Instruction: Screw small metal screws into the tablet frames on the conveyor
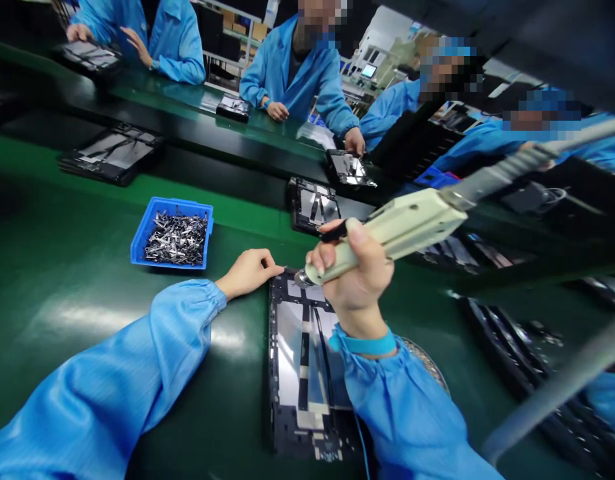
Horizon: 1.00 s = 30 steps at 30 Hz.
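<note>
My right hand is wrapped around a pale electric screwdriver, its thumb near the black lever. The screwdriver slants down to the left, and its metal nose is over the upper end of an opened tablet. The tablet lies on the green bench with its inner plates and dark ribbon cables showing; my right forearm hides part of its right side. My left hand is at the tablet's top left corner, thumb and fingers pinched together. Whatever is between those fingertips, if anything, is too small to make out.
A blue bin of small metal parts stands left of the tablet. Another opened tablet lies beyond it, and stacked tablets lie at the far left. Co-workers in blue coats sit across the bench. A grey pole crosses the right side.
</note>
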### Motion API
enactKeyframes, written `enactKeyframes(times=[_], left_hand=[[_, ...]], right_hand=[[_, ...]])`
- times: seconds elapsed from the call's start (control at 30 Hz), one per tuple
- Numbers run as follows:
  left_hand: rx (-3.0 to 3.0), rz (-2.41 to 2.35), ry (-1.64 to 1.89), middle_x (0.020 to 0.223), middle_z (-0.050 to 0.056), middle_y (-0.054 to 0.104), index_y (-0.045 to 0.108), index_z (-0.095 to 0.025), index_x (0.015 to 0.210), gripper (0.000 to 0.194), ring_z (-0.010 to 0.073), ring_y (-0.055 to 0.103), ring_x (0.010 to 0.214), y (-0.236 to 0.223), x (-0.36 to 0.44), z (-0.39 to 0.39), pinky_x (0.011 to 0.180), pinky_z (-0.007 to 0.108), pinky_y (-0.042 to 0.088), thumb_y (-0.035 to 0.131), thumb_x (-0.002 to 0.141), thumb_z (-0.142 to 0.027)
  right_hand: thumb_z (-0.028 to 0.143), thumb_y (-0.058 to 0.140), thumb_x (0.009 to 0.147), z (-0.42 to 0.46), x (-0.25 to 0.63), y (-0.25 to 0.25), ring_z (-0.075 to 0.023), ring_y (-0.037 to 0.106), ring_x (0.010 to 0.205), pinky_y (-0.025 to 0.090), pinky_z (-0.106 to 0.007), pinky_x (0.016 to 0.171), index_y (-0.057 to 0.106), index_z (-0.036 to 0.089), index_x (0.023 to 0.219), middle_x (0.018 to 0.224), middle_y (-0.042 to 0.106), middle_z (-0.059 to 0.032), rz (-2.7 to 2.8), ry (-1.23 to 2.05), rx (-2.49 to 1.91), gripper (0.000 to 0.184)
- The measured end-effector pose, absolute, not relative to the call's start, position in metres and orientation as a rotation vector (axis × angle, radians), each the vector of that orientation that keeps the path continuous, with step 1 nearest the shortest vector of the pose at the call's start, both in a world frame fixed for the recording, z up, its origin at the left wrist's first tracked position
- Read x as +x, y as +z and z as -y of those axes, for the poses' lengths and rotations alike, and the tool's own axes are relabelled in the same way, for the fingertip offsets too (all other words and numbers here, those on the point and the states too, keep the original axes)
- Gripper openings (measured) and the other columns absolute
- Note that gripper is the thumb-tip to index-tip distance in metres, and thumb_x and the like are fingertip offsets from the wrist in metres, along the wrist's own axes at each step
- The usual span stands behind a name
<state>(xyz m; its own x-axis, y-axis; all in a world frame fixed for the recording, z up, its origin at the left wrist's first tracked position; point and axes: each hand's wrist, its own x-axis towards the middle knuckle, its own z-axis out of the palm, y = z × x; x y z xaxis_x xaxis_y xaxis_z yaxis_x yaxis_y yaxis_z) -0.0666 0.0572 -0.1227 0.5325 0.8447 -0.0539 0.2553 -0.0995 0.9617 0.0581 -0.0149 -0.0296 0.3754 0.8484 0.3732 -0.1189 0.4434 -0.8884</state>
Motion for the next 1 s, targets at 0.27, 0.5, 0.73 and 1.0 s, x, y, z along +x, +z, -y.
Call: enactKeyframes(times=[0.27,0.5,0.73,1.0], left_hand=[[1.525,-0.880,0.574,0.052,-0.005,0.054,0.062,-0.014,0.068,0.020,0.0090,0.045,0.046,-0.119,-0.069,-0.064,0.049,0.020,0.033,0.074,0.084,-0.017],[1.443,-0.780,0.508,0.056,-0.002,0.058,0.067,-0.011,0.068,0.014,0.0093,0.052,0.049,-0.116,-0.071,-0.070,0.040,0.016,0.040,0.072,0.081,-0.013],[1.382,-0.775,0.454,0.058,0.001,0.062,0.068,-0.009,0.067,0.016,0.0089,0.056,0.050,-0.112,-0.073,-0.073,0.042,0.015,0.046,0.073,0.082,-0.007],[1.380,-0.746,0.501,0.057,0.000,0.061,0.070,-0.009,0.070,0.019,0.0093,0.056,0.049,-0.118,-0.073,-0.072,0.042,0.015,0.046,0.073,0.088,-0.013]], right_hand=[[0.051,0.079,0.074,-0.009,0.048,-0.047,-0.0109,0.044,0.034,0.046,-0.024,0.041,0.071,0.018,0.074,0.042,0.046,0.0067,0.890,0.772,-0.930,0.034],[0.051,0.078,0.074,-0.011,0.047,-0.052,-0.0111,0.044,0.034,0.046,-0.025,0.041,0.071,0.018,0.074,0.041,0.045,0.0068,0.874,0.793,-0.919,0.034],[0.051,0.079,0.073,-0.012,0.045,-0.053,-0.0114,0.044,0.033,0.045,-0.024,0.040,0.072,0.018,0.074,0.041,0.046,0.0067,0.877,0.784,-0.906,0.034],[0.054,0.076,0.078,-0.010,0.049,-0.054,-0.0107,0.042,0.034,0.044,-0.024,0.040,0.070,0.018,0.078,0.043,0.043,0.0074,0.910,0.773,-0.912,0.036]])
